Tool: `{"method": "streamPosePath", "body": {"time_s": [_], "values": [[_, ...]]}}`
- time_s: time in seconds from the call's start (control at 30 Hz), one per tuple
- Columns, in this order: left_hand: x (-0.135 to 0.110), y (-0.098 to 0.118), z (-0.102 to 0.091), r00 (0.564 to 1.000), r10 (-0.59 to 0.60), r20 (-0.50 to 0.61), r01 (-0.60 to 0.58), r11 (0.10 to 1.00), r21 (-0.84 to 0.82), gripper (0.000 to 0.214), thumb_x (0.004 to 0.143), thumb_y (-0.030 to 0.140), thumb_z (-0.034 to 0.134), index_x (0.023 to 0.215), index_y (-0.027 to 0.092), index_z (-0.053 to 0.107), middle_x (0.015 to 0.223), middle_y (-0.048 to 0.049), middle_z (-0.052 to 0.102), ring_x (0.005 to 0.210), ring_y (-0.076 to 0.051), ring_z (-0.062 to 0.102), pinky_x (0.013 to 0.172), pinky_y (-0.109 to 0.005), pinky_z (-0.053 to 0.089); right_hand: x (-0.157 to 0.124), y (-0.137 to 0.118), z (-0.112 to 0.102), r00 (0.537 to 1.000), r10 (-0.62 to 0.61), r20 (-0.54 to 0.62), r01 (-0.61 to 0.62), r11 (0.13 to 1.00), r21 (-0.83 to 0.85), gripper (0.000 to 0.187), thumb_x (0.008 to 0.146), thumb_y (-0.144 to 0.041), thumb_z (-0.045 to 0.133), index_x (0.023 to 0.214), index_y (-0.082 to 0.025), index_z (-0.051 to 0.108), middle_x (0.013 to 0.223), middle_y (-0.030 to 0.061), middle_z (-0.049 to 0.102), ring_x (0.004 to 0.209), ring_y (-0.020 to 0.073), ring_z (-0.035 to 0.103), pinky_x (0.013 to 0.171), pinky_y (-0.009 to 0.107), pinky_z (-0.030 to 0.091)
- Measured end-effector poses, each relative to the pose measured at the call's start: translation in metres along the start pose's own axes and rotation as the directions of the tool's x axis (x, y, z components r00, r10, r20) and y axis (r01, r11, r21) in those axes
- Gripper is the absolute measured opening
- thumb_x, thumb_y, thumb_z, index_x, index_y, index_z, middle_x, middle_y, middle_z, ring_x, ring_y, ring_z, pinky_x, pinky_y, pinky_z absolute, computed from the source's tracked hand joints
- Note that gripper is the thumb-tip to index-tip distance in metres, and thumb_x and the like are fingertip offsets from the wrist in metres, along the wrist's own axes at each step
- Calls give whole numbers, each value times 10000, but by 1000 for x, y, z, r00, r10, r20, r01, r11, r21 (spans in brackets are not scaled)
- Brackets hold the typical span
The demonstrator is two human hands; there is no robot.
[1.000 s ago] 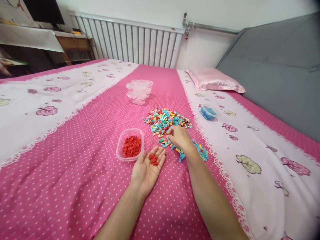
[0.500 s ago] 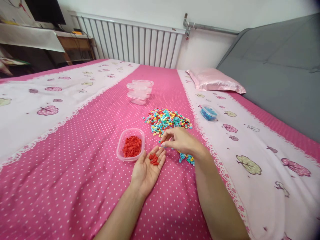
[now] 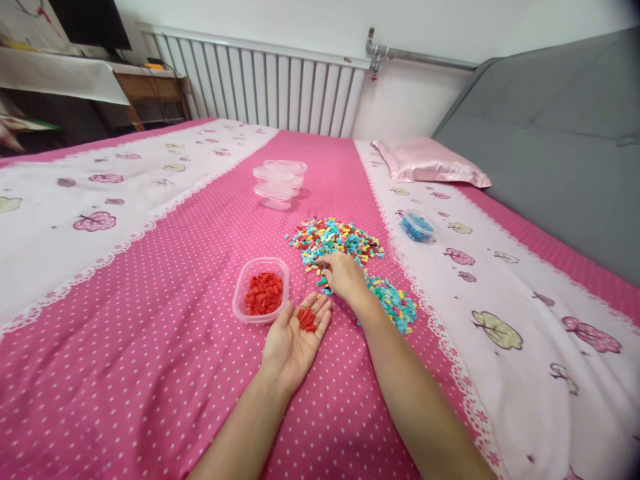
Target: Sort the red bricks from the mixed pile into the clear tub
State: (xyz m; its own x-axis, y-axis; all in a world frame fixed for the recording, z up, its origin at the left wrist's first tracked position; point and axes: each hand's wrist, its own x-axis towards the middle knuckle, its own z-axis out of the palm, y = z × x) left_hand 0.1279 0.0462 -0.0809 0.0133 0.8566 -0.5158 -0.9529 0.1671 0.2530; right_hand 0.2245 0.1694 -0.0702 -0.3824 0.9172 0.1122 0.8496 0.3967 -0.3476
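Head cam: you've got a pink and white bedspread [image 3: 190,320] under everything, with a radiator [image 3: 265,90] and a pipe [image 3: 425,57] along the wall at the back, a desk [image 3: 150,87] with a monitor [image 3: 90,23] at far left, and a pillow [image 3: 430,160] near the grey headboard [image 3: 560,127]. A stack of clear boxes [image 3: 280,183] sits beyond the big pile of mixed bricks [image 3: 333,237], and the blue box [image 3: 417,235] is off to its right. The red box [image 3: 240,293] is just beside your left hand [image 3: 293,337]. Your right hand [image 3: 345,277] covers part of the big pile's near edge, and your right forearm hides some of the smaller pile [image 3: 395,303].

As for grip, your left hand is palm up, fingers stretched out flat, with a little bunch of red bricks [image 3: 307,319] lying loose on the fingers. Your right hand is bent down at the big pile, thumb and index finger close together; I honestly can't tell if there's a brick pinched between them.
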Motion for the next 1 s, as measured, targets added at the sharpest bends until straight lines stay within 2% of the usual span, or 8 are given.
{"method": "streamPosePath", "body": {"time_s": [0.17, 0.4, 0.57, 0.87, 0.93, 1.0], "values": [[-1, 0, 1, 1000, 4, 6, -4, 1000, 5, 440, 942, 254, 319, 1308, 30, 416, 1133, -213, 622, 1016, -246, 645, 797, -314, 565, 2, 1, 7, 999, 37, -8, -37, 999, -10, 225, 846, -216, 525, 968, -278, 704, 1055, 37, 639, 962, 187, 606, 803, 275, 444], [0, 1, -1, 1000, 5, 17, -5, 1000, 7, 451, 938, 255, 331, 1316, 20, 405, 1108, -214, 631, 995, -239, 652, 805, -311, 559, 3, 3, 5, 999, 54, -9, -54, 999, 3, 183, 831, -226, 557, 960, -245, 686, 1039, 49, 649, 941, 174, 609, 795, 261, 442], [-1, 0, -1, 1000, 5, 23, -5, 1000, 15, 443, 940, 254, 322, 1305, 22, 417, 1095, -201, 641, 964, -227, 661, 808, -309, 557, 1, 9, -6, 996, 57, 64, -62, 995, 79, 151, 806, -198, 583, 893, -220, 704, 947, 37, 703, 925, 158, 628, 828, 243, 438], [0, 0, -1, 1000, -9, 20, 9, 1000, 7, 426, 943, 264, 313, 1296, 59, 435, 1146, -199, 625, 980, -226, 658, 810, -320, 559, -5, 18, -30, 989, 151, 8, -151, 985, 87, 149, 799, -201, 575, 878, -216, 700, 927, 26, 720, 853, 156, 645, 764, 239, 438], [-1, 0, -2, 1000, -10, 22, 10, 1000, 2, 426, 941, 260, 317, 1297, 58, 434, 1156, -203, 620, 989, -229, 655, 813, -323, 560, -10, 15, -37, 991, 135, 12, -135, 985, 105, 146, 791, -183, 573, 861, -209, 699, 906, 27, 720, 828, 154, 643, 737, 238, 434], [-1, 1, -2, 1000, -9, 23, 9, 1000, -1, 426, 938, 256, 324, 1294, 50, 434, 1161, -210, 614, 996, -232, 652, 816, -324, 559, -16, 9, -44, 997, 65, 48, -71, 988, 138, 137, 786, -178, 578, 848, -202, 698, 872, 25, 719, 790, 148, 636, 701, 234, 429]]}}
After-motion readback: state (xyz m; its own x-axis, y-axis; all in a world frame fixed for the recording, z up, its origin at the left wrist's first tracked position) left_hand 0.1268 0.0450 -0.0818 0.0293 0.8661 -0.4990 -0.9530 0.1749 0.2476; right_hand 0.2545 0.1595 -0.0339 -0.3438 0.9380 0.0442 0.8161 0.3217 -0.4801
